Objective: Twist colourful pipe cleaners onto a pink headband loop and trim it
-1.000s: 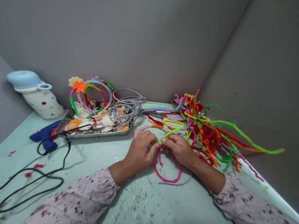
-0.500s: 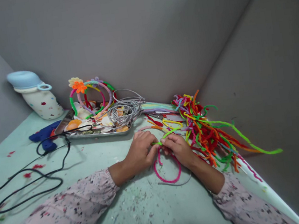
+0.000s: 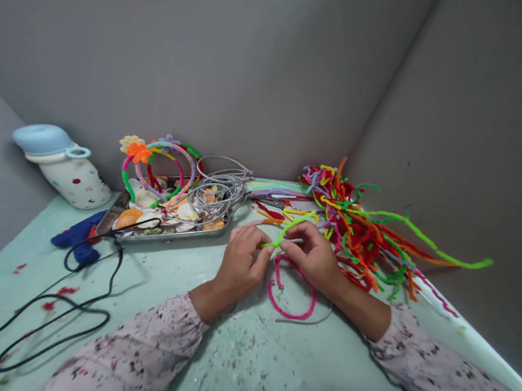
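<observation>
Between my two hands runs a bright green pipe cleaner (image 3: 296, 221), its free end sticking up to the right. My left hand (image 3: 245, 258) pinches it between thumb and fingers. Close beside, my right hand (image 3: 311, 252) also grips it, with the thumb pressed near the bend. Below them a pink pipe cleaner (image 3: 296, 316) curls in an open loop on the table, partly hidden by my right hand. A thin grey wire (image 3: 306, 323) lies along the loop's lower edge.
A tangled heap of coloured pipe cleaners (image 3: 356, 228) lies at the right. Behind my hands stands a metal tray (image 3: 174, 236) with a wire coil (image 3: 217, 191) and decorated headbands (image 3: 137, 153). A blue glue gun (image 3: 78, 237), its black cord (image 3: 97, 307) and a bottle (image 3: 70, 175) are left.
Both hands have risen slightly, and the green pipe cleaner's bend sits a little higher and farther from the pink loop. My right hand's fingers have shifted. The pink loop stays put.
</observation>
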The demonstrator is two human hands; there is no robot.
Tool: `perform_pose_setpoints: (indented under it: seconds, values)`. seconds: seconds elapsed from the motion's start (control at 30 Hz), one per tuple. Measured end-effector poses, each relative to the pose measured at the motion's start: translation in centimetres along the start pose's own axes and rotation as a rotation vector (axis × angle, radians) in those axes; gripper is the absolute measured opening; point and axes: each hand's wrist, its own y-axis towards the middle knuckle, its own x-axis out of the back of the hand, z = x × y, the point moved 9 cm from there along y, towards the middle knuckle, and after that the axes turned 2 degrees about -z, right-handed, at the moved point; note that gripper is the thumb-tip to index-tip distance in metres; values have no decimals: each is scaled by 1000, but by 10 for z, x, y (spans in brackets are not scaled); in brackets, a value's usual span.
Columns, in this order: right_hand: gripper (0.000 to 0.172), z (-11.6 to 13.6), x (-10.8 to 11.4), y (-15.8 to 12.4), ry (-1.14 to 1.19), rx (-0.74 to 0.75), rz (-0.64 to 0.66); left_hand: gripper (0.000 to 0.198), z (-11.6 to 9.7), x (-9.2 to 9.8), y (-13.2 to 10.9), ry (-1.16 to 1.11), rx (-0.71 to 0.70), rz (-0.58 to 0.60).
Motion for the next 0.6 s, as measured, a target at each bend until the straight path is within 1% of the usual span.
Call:
perform_pose_setpoints:
  seconds: [0.1,0.2,0.37,0.6]
  values:
    - [16,8,0,-2,-60,128,-1,13,2,2,1,-3,21,-13]
    - [12,15,-2,-4,-141,205,28,13,3,2,1,-9,32,-16]
    - [8,21,-5,-4,-195,227,54,12,2,2,1,-9,26,-17]
    - [10,21,-6,-4,-232,257,56,12,3,2,1,-19,19,-12]
